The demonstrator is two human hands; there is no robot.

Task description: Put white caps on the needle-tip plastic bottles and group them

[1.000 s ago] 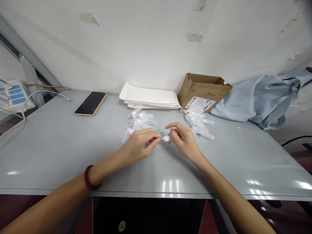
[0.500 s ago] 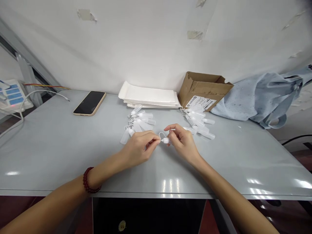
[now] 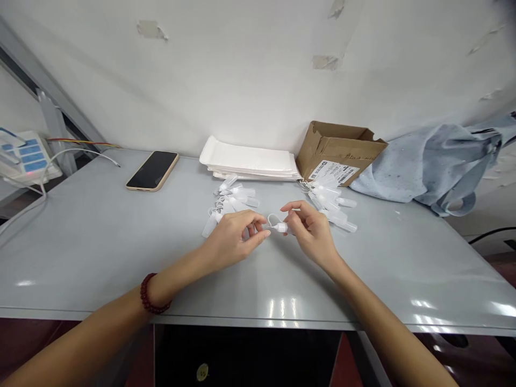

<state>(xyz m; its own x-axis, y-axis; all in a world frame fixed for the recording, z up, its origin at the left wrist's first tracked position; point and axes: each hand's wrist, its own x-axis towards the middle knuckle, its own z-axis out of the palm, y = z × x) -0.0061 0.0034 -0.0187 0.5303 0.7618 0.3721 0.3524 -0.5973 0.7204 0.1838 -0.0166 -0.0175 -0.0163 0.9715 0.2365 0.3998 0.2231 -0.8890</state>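
Between thumb and fingers my right hand (image 3: 310,232) holds a small translucent dropper bottle (image 3: 281,228), its pointed tip facing left. A thin white strap (image 3: 274,216) loops above the bottle's neck. My left hand (image 3: 236,236) is at the tip, with its thumb and forefinger a little apart; whether they still touch the tip is hard to make out. Behind the left hand lies a pile of similar small bottles (image 3: 237,200). Another pile of such bottles (image 3: 328,199) sits behind my right hand.
White padded envelopes (image 3: 250,158) are stacked against the wall, beside an open cardboard box (image 3: 342,150). A light blue cloth bag (image 3: 415,166) rests at the right. To the left lie a phone (image 3: 153,171) and a white cable (image 3: 80,151) on the grey table (image 3: 100,242).
My left thumb and forefinger have parted from their pinch at the bottle's tip. The bottle and my right hand have shifted slightly right and up in view.
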